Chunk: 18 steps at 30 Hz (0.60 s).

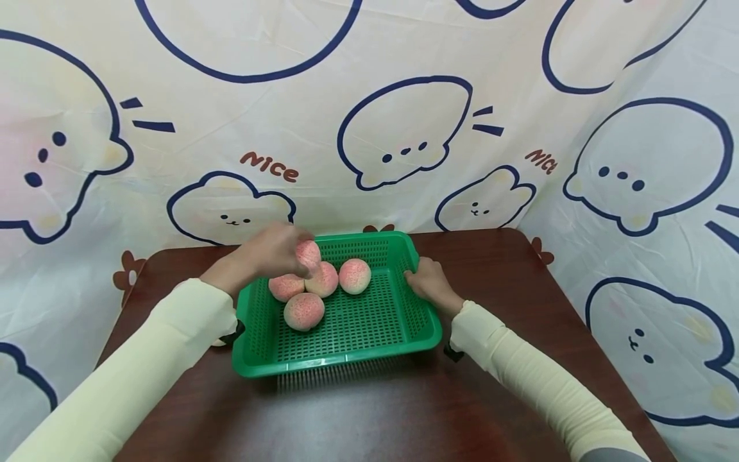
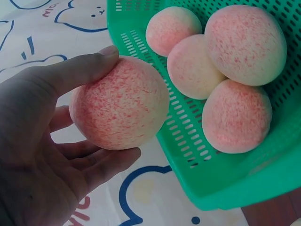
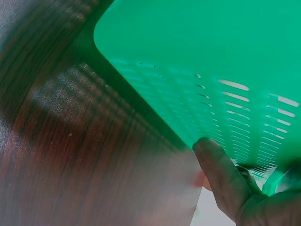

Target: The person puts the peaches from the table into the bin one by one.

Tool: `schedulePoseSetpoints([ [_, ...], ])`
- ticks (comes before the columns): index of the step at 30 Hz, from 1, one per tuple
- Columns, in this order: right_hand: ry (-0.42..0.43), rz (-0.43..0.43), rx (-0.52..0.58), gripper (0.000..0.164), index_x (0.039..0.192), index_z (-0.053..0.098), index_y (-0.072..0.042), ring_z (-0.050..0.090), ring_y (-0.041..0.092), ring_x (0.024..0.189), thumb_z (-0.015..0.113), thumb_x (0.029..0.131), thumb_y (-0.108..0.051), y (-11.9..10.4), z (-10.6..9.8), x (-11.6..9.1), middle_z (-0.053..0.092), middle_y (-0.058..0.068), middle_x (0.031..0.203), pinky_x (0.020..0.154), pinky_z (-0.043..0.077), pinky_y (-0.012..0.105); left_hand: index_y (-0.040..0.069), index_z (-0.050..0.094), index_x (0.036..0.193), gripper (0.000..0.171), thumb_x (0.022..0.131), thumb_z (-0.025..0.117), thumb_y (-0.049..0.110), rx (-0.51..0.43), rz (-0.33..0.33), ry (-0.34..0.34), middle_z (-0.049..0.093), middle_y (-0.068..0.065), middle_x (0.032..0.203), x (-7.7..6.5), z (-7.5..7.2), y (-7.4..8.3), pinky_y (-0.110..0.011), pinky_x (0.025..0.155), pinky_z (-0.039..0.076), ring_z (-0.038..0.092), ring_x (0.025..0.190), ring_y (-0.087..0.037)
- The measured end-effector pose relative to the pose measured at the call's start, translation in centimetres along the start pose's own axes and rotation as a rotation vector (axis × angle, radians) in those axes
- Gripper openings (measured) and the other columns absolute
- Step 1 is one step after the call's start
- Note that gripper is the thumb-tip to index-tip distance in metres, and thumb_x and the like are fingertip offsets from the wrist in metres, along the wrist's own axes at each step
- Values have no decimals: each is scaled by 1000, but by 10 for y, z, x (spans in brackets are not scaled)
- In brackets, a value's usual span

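My left hand (image 1: 271, 252) holds a pink-and-cream peach (image 2: 123, 103) between thumb and fingers, over the left back part of a green plastic basket (image 1: 369, 346). In the left wrist view, the thumb lies on top of the peach and the fingertips support it from below. Several other peaches (image 1: 304, 312) sit grouped in the basket's left half, one peach (image 1: 355, 276) being nearer the middle. At the basket's right side, my right hand (image 1: 432, 282) grips the rim. The right wrist view shows its thumb (image 3: 211, 153) against the slotted green wall (image 3: 188, 42).
The basket is over a dark brown wooden table (image 1: 479, 269). A cloth with cartoon outlines (image 1: 404, 38) hangs behind the table and along its sides. Something small and pale (image 1: 218, 342) shows beside the left wrist, mostly hidden by the sleeve.
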State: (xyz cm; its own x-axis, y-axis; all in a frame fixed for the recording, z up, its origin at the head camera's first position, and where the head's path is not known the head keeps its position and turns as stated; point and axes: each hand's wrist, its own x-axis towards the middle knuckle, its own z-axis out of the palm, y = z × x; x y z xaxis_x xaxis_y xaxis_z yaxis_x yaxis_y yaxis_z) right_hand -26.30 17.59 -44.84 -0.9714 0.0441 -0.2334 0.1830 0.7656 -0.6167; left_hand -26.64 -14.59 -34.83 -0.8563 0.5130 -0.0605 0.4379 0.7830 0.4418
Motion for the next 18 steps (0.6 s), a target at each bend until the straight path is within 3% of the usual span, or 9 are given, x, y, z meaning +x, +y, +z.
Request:
schedulePoseSetpoints([
  [5,-6,10,29,19,95,57,-3,72,23,69,53,105,-19,1,-1,0,65,16,82,59,57,31,-4,61,137,68,77,86,16,15,31,-21,64,-23,136,6,2,6,-54,103,51,63,123,-36],
  [9,-7,15,36,18,95,58,-3,73,24,71,53,105,-19,0,-1,0,66,17,85,60,59,33,-2,63,135,65,76,85,15,20,43,-40,67,-19,133,9,4,10,-48,97,53,64,109,-27],
  [13,-2,12,32,19,92,56,-4,71,23,70,53,105,-18,1,-2,0,63,15,80,59,57,31,-2,63,136,65,75,84,12,12,77,-71,73,-16,108,11,7,14,-36,67,49,53,69,-18],
  [16,3,5,25,20,88,54,-6,69,23,69,53,105,-18,1,-1,0,59,12,76,58,55,30,-2,63,136,66,75,83,10,-14,88,-100,70,-16,104,12,9,16,-30,56,38,41,62,-17],
  [18,2,0,23,21,88,53,-7,68,22,69,53,105,-18,2,-1,1,57,10,74,58,54,29,-2,63,136,66,75,84,11,-17,90,-110,68,-17,111,13,11,17,-29,56,37,44,70,-18],
])
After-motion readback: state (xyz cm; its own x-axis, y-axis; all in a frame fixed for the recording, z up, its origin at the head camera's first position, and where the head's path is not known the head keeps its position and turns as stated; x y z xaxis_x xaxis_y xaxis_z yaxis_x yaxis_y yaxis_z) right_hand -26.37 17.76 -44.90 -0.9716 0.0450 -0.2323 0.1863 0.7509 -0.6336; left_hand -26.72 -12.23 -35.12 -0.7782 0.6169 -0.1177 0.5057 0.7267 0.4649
